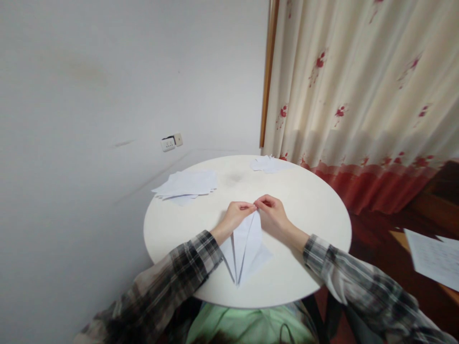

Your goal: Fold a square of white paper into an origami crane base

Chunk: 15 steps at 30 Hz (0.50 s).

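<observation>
A folded sheet of white paper (247, 246) stands partly raised from the round table in front of me, its long creased flaps narrowing to a point near the table's front edge. My left hand (238, 212) pinches the far tip of this paper from the left. From the right, my right hand (271, 208) pinches the same tip, its thumb and forefinger meeting the left fingertips. The fingers cover the tip itself. Beneath the raised flaps, a wider layer of the paper spreads out on both sides.
The white round table (308, 200) carries a stack of white paper (190, 184) at the back left and smaller paper pieces (268, 164) at the back. A wall with a socket (168, 144) borders the left. A curtain (344, 95) hangs behind; written sheets (433, 258) lie at far right.
</observation>
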Available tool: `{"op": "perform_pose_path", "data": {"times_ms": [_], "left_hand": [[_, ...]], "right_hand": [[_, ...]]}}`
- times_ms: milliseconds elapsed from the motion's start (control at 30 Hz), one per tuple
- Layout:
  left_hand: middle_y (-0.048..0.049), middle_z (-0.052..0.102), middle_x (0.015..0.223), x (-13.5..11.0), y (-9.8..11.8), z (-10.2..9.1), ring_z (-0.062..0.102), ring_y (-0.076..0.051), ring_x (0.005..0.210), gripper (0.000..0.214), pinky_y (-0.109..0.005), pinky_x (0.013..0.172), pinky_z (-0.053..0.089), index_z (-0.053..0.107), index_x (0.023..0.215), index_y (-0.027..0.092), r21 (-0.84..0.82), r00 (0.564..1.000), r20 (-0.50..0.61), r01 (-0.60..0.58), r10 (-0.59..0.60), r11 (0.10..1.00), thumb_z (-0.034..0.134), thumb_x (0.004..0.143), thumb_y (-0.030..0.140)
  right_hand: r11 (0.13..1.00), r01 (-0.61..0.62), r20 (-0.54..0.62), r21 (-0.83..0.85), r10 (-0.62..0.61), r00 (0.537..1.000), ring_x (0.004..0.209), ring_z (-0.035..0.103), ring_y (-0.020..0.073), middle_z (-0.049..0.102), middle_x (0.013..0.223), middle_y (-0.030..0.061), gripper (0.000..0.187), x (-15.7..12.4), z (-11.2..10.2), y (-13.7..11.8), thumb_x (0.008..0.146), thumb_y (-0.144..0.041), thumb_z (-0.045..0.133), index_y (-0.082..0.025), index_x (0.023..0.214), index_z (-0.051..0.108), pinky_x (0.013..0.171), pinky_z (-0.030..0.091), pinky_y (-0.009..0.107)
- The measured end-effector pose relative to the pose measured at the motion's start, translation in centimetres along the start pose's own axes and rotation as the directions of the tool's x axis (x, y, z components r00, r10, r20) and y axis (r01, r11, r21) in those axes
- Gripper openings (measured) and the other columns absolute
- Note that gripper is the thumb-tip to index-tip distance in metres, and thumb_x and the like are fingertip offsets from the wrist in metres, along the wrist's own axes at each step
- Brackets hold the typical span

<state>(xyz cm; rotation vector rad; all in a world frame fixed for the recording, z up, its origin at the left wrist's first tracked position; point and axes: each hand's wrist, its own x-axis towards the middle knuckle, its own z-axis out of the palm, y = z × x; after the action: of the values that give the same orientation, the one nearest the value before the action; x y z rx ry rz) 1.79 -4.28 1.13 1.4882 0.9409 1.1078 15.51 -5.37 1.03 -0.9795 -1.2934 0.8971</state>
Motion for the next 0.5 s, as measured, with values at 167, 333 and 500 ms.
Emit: {"op": "perform_pose_path", "data": {"times_ms": [167, 333, 500], "left_hand": [[-0.0060, 0.068, 0.074, -0.29, -0.03, -0.12, 0.057, -0.016, 0.068, 0.030, -0.026, 0.066, 0.041, 0.069, 0.074, 0.011, 0.001, 0.995, 0.069, 0.071, -0.071, 0.997, 0.068, 0.062, 0.038], [-0.0061, 0.067, 0.069, -0.52, -0.14, -0.22, 0.056, -0.015, 0.065, 0.033, -0.025, 0.062, 0.041, 0.068, 0.072, 0.010, -0.007, 0.992, 0.074, 0.104, -0.104, 0.995, 0.070, 0.059, 0.040], [-0.0048, 0.065, 0.066, -0.48, -0.20, -0.20, 0.055, -0.014, 0.063, 0.032, -0.024, 0.060, 0.039, 0.068, 0.068, 0.010, -0.006, 0.993, 0.057, 0.104, -0.104, 0.995, 0.071, 0.057, 0.040]], "right_hand": [[0.999, 0.047, -0.059, -0.002, -0.048, 0.997, 0.058, 0.049, 0.0127, 0.058, 0.058, -0.0008, 0.011, 0.03, -0.38, -0.44, 0.062, -0.028, 0.063, -0.017, 0.059, 0.061, 0.058, 0.038, 0.026], [0.995, 0.096, -0.092, -0.040, -0.100, 0.991, 0.059, 0.049, 0.0131, 0.058, 0.059, -0.0001, 0.013, 0.13, -0.68, -0.67, 0.062, -0.029, 0.063, -0.017, 0.059, 0.061, 0.059, 0.038, 0.026], [0.992, 0.112, -0.103, -0.057, -0.117, 0.988, 0.060, 0.050, 0.0132, 0.058, 0.060, 0.0004, 0.013, 0.10, -0.64, -0.28, 0.064, -0.028, 0.062, -0.016, 0.061, 0.061, 0.059, 0.038, 0.026]]}}
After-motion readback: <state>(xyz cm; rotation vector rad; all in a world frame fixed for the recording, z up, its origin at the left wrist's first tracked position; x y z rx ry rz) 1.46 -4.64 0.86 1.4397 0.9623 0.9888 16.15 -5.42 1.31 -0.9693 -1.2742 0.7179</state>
